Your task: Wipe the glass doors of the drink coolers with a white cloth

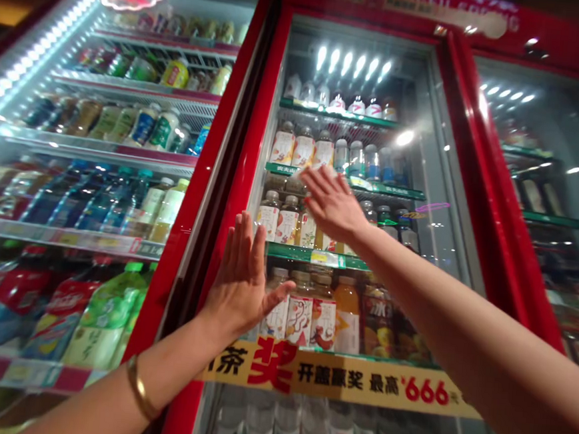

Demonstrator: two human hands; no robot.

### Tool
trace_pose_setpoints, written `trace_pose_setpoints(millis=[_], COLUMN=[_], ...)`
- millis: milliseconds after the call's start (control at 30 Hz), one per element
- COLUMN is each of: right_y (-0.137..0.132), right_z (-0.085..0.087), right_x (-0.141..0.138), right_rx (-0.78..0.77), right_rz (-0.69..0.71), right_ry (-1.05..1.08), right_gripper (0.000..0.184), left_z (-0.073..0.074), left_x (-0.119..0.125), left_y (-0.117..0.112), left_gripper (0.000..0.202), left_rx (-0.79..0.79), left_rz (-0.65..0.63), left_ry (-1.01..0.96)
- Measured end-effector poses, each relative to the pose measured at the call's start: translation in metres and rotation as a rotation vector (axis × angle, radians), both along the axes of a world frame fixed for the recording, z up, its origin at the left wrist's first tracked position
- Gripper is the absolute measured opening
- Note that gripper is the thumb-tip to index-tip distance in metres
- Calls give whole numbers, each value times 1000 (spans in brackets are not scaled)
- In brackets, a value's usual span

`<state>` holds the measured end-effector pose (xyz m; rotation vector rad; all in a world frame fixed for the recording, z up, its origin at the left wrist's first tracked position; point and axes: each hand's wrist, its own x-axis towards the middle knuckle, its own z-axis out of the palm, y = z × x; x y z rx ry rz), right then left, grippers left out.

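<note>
Both my arms reach up in front of a red drinks fridge with a glass door [399, 152]. My left hand [242, 277] is open, palm forward and thumb out, at the door's red left frame. A gold bracelet [142, 387] circles that wrist. Higher up, my right hand [333, 204] is spread over the glass, holding nothing. Whether either hand touches the door, I cannot tell. Behind the glass stand white-labelled bottles [289, 220] and an orange drink bottle [346, 315]. Below my hands, a yellow banner [347, 382] with Chinese characters and "666" crosses the door.
To the left stands another red-framed fridge [161, 314] with shelves of bottles, among them green-capped bottles [111, 317] and blue drink bottles [100, 199]. A third fridge door [537, 129] is at the right. Light spots reflect in the glass.
</note>
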<state>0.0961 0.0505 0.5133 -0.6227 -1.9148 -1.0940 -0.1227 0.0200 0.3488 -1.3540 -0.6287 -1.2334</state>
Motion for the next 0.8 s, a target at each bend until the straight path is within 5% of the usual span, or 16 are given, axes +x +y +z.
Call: trace_pose_setpoints(millis=[67,133,267,333,400,467,567,633,700,800], right_y=[-2,-1,4,4,0,-5,1,16,31,30], right_z=[-23,-24,35,39,-2,-74,-170,-195,-196,-208], right_x=[-22,-31,-27,-30,-34,-25,32,91,136,140], right_rx=[86,137,-26,-60,8,92,98,4,-84,-131], right_rz=[77,120,72,52,47,56,42,-52,-118,-153], right_ry=[-450,-658,-44,164,51,-227,-318,39,512,810], right_gripper=[59,59,63,66,67,68,76,72,75,79], left_z=[0,0,-3,-5,-5,-5,-2,-1,1,3], left_x=[-1,-1,-1,-2,-3,-4,-1,2,5,7], left_y=[0,-1,-6,-12,-17,-20,-18,-13,-10,-8], left_gripper=[112,115,114,114,110,99,84,85,89,91], left_rx=[63,76,-25,-73,-104,-121,-158,-207,-245,-261], left_rz=[-13,1,34,25,5,6,100,190,246,266], left_ry=[35,59,41,18,7,15,103,196,242,232])
